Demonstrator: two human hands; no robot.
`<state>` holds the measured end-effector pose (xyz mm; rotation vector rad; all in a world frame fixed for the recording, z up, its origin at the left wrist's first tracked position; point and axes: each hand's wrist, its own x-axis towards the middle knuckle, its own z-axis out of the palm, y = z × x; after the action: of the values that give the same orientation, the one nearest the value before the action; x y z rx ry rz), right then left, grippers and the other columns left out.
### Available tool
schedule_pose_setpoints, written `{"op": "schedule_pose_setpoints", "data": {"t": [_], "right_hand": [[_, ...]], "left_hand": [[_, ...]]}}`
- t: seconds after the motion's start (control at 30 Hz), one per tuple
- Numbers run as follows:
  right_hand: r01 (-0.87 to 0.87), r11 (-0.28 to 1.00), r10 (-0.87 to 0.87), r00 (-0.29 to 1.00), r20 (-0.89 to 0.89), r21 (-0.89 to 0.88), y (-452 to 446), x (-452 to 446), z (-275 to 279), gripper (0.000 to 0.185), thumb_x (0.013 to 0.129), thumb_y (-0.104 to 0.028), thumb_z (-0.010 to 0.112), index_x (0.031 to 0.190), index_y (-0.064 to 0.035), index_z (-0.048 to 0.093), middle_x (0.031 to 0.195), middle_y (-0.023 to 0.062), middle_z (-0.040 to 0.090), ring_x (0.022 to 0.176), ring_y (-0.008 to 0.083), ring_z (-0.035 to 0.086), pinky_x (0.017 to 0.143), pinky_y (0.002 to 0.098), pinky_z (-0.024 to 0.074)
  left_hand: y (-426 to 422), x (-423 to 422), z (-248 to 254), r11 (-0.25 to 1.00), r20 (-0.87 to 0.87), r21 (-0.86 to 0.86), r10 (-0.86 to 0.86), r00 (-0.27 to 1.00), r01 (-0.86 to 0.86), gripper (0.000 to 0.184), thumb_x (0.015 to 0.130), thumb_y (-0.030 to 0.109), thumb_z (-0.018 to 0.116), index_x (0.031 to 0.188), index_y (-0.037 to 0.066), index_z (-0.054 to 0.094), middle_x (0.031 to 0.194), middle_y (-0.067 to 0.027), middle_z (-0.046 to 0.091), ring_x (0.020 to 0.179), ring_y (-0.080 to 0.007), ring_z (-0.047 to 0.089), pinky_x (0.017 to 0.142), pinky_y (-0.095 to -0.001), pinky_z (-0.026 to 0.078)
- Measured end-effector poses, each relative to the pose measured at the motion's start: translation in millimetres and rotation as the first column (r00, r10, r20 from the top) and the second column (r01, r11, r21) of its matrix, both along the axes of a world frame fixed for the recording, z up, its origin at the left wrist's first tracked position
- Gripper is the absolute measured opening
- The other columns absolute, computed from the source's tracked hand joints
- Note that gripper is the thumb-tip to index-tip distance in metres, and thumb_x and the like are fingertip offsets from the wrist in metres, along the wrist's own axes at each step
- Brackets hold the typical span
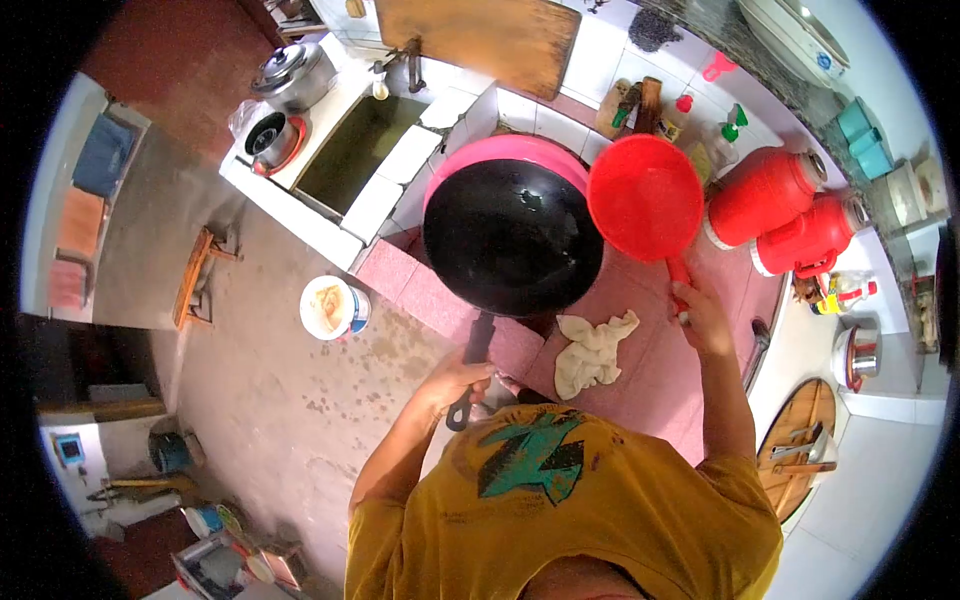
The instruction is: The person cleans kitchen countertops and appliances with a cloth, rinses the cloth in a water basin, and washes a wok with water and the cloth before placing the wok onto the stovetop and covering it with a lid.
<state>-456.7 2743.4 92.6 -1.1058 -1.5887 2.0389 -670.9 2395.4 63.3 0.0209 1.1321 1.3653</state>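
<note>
My left hand [455,382] is wrapped round the handle of a black wok [512,240], which is over a pink basin [505,150]. Water drops glisten inside the wok. In my right hand [703,318] is the handle of a red plastic ladle [645,198], held beside the wok's right edge with its round bowl facing up. A crumpled cream cloth [592,354] lies on the pink tiled surface [645,400] between my two hands.
Two red thermos flasks [765,195] [815,236] and bottles [675,117] stand at the back right. A water-filled sink [360,155] is at the back left. On the floor are a white bucket [328,308] and a wooden stool [194,277]. A cutting board [485,38] leans behind.
</note>
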Motion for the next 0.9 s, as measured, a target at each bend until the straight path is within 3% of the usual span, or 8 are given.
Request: {"op": "schedule_pose_setpoints", "data": {"t": [0.13, 0.23, 0.33, 0.53, 0.63, 0.73, 0.8, 0.9], "right_hand": [[-0.191, 0.913, 0.098, 0.960, 0.261, 0.360, 0, -49, 9, 0.054, 0.088, -0.014, 0.058, 0.140, -0.0045, 0.045, 0.092, 0.0024, 0.057, 0.066, 0.0120, 0.055, 0.056, 0.0247, 0.0452], [-0.277, 0.631, 0.061, 0.949, 0.310, 0.724, 19, -71, -36, 0.059, 0.086, -0.012, 0.058, 0.142, -0.0040, 0.040, 0.111, 0.0211, 0.063, 0.097, 0.0338, 0.064, 0.084, 0.0402, 0.0504], [-0.303, 0.376, 0.044, 0.950, 0.309, 0.876, 14, -84, -36, 0.060, 0.086, -0.013, 0.058, 0.143, -0.0051, 0.039, 0.128, 0.0276, 0.054, 0.117, 0.0411, 0.054, 0.097, 0.0461, 0.0441], [-0.368, 0.372, 0.002, 0.918, 0.396, 0.852, -4, -81, -6, 0.063, 0.088, -0.012, 0.056, 0.146, -0.0069, 0.032, 0.133, 0.0276, 0.049, 0.116, 0.0425, 0.053, 0.097, 0.0464, 0.0436], [-0.079, 0.213, -0.043, 0.995, 0.090, 0.974, 7, -60, -35, 0.060, 0.091, -0.013, 0.055, 0.146, -0.0062, 0.031, 0.127, 0.0245, 0.053, 0.104, 0.0364, 0.059, 0.085, 0.0422, 0.0493], [0.123, 0.789, -0.135, 0.990, -0.026, 0.602, -3, -17, -41, 0.055, 0.092, -0.010, 0.053, 0.144, -0.0082, 0.035, 0.112, 0.0158, 0.059, 0.080, 0.0202, 0.062, 0.064, 0.0310, 0.0491], [0.223, 0.928, -0.224, 0.974, -0.031, 0.300, -5, 21, -51, 0.050, 0.093, -0.013, 0.053, 0.140, -0.0090, 0.038, 0.101, 0.0127, 0.061, 0.067, 0.0154, 0.058, 0.053, 0.0265, 0.0442], [0.374, 0.925, -0.376, 0.926, -0.022, -0.058, -16, 71, -62, 0.043, 0.093, -0.017, 0.052, 0.135, -0.0101, 0.042, 0.088, 0.0104, 0.062, 0.057, 0.0142, 0.056, 0.045, 0.0253, 0.0427]], "left_hand": [[-1, 12, -18, 0.995, 0.046, 0.089, -0.058, 0.997, 0.054, 0.020, 0.088, 0.009, 0.063, 0.101, 0.004, 0.050, 0.074, -0.0062, 0.055, 0.055, -0.0100, 0.047, 0.044, -0.0236, 0.039], [1, 18, -12, 0.992, 0.121, 0.106, -0.077, 0.990, 0.065, 0.019, 0.089, 0.010, 0.064, 0.100, 0.005, 0.049, 0.074, -0.0053, 0.053, 0.055, -0.0093, 0.047, 0.044, -0.0225, 0.038], [3, 21, -5, 0.982, 0.219, 0.182, -0.088, 0.972, 0.048, 0.019, 0.089, 0.011, 0.064, 0.100, 0.006, 0.049, 0.070, -0.0018, 0.049, 0.054, -0.0086, 0.045, 0.043, -0.0225, 0.037], [6, 19, -11, 0.966, 0.235, 0.244, -0.143, 0.961, 0.084, 0.018, 0.090, 0.013, 0.065, 0.099, 0.008, 0.050, 0.064, 0.0022, 0.045, 0.051, -0.0080, 0.043, 0.044, -0.0230, 0.037], [8, 17, -18, 0.982, 0.112, 0.178, -0.081, 0.990, 0.061, 0.016, 0.090, 0.011, 0.063, 0.099, 0.009, 0.050, 0.065, 0.0017, 0.046, 0.052, -0.0085, 0.044, 0.044, -0.0232, 0.038], [5, 6, -20, 0.994, -0.045, 0.039, -0.104, 0.994, 0.105, 0.015, 0.089, 0.010, 0.063, 0.097, 0.008, 0.050, 0.065, 0.0005, 0.048, 0.052, -0.0096, 0.047, 0.044, -0.0241, 0.039], [3, 1, -23, 0.999, -0.150, -0.018, -0.039, 0.988, 0.037, 0.031, 0.087, 0.004, 0.064, 0.113, 0.002, 0.048, 0.066, -0.0019, 0.050, 0.050, -0.0108, 0.048, 0.043, -0.0258, 0.040], [-3, -13, -31, 0.986, -0.381, -0.164, -0.077, 0.921, 0.015, 0.054, 0.085, -0.002, 0.062, 0.133, -0.001, 0.036, 0.072, -0.0065, 0.056, 0.049, -0.0120, 0.049, 0.042, -0.0263, 0.040]]}}
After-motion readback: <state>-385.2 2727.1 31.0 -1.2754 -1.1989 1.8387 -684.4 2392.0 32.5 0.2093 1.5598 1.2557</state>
